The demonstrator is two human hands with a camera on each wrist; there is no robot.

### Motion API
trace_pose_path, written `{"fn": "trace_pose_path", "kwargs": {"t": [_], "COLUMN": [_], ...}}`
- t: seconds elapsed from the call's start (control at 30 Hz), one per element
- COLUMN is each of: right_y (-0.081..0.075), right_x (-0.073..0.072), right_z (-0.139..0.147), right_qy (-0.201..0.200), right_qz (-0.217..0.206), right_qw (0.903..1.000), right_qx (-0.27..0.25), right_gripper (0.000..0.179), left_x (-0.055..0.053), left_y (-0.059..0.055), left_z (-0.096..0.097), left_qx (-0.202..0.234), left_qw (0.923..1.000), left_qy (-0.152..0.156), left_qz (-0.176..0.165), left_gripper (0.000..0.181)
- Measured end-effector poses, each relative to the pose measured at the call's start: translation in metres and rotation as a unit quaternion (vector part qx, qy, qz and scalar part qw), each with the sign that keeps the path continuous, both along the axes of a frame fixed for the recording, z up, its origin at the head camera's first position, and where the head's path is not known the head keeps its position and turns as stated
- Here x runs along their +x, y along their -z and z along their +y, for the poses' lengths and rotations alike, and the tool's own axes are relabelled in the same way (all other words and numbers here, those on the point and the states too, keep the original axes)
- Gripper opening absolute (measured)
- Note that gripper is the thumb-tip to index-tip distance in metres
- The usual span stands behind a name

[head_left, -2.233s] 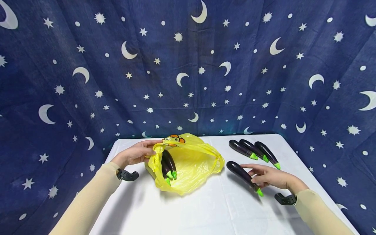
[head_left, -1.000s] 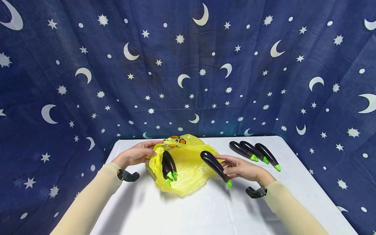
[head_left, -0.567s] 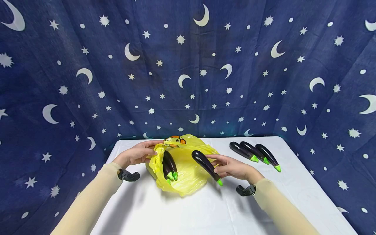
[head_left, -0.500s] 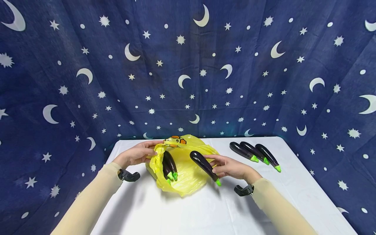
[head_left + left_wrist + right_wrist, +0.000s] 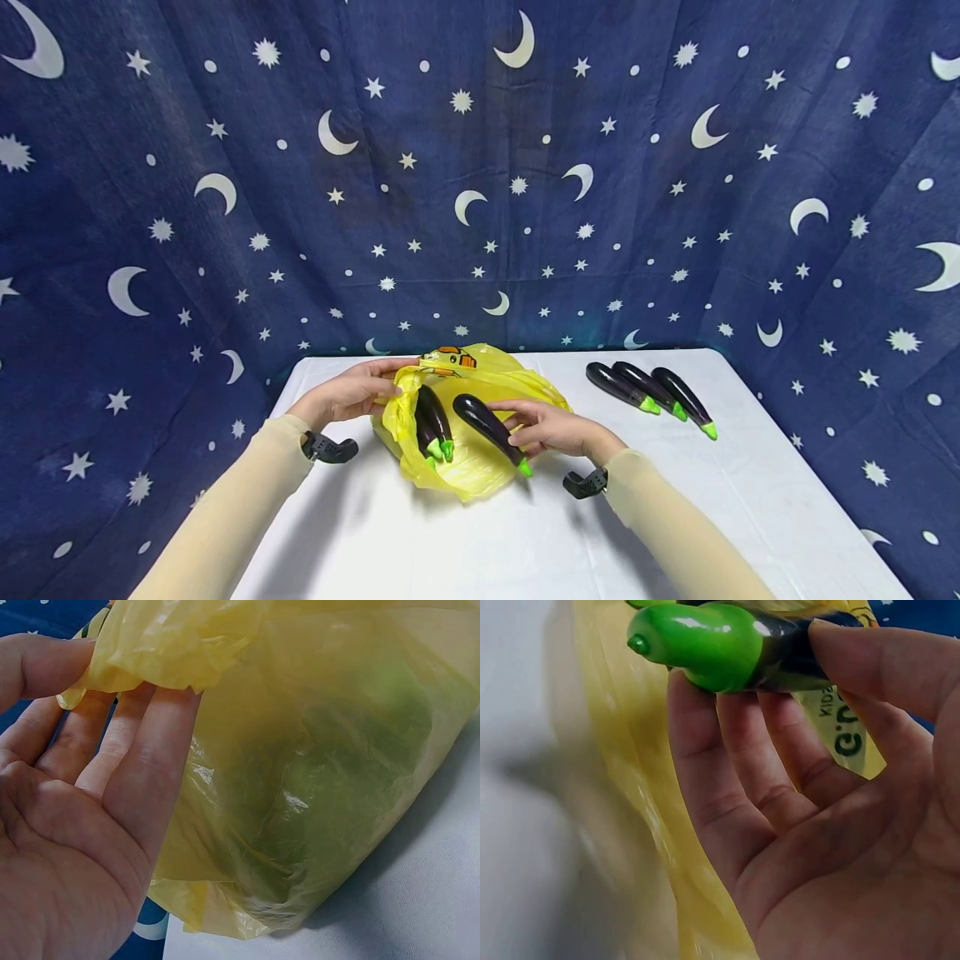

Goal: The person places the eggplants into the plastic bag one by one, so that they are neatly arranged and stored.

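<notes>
Gripping an eggplant (image 5: 483, 423) in the right hand (image 5: 543, 429), with thumb and bent fingers closed only to its thickness. Carried further left over the past half second, across the mouth of the yellow bag (image 5: 517, 385); now tilted over that opening, with the thick end deeper in and the green tip by the near rim. Hard to tell whether touching the plastic. Reads as bagging well under way, with letting go not yet done. Pinching the bag's left edge in the left hand (image 5: 352, 392), unchanged, with at least two eggplants (image 5: 433, 417) inside. Farther back, unmoved on the desk (image 5: 420, 558), three more eggplants (image 5: 647, 387).
</notes>
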State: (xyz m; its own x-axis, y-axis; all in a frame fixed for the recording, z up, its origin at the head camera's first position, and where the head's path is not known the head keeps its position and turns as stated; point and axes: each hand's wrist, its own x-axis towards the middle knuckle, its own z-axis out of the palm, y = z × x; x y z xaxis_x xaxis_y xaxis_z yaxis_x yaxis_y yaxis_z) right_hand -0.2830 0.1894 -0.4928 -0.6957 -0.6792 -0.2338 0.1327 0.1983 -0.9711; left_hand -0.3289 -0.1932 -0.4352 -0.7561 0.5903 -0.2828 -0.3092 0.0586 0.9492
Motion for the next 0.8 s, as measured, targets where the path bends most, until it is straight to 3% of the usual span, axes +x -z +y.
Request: {"fn": "trace_pose_path", "kwargs": {"t": [0.5,0.8], "right_y": [0.013,0.018], "right_x": [-0.015,-0.024], "right_z": [-0.041,-0.058], "right_qy": [0.031,0.052], "right_qz": [0.0,-0.007], "right_qw": [0.9995,0.9986], "right_qx": [0.008,-0.001], "right_gripper": [0.066,0.067], "left_x": [-0.001,0.0], "left_y": [0.001,-0.001], "left_z": [-0.001,0.0], "left_qx": [-0.002,0.008], "left_qw": [1.0,0.9996], "left_qy": [0.004,0.023], "left_qz": [0.004,0.011], "left_gripper": [0.069,0.069]}}
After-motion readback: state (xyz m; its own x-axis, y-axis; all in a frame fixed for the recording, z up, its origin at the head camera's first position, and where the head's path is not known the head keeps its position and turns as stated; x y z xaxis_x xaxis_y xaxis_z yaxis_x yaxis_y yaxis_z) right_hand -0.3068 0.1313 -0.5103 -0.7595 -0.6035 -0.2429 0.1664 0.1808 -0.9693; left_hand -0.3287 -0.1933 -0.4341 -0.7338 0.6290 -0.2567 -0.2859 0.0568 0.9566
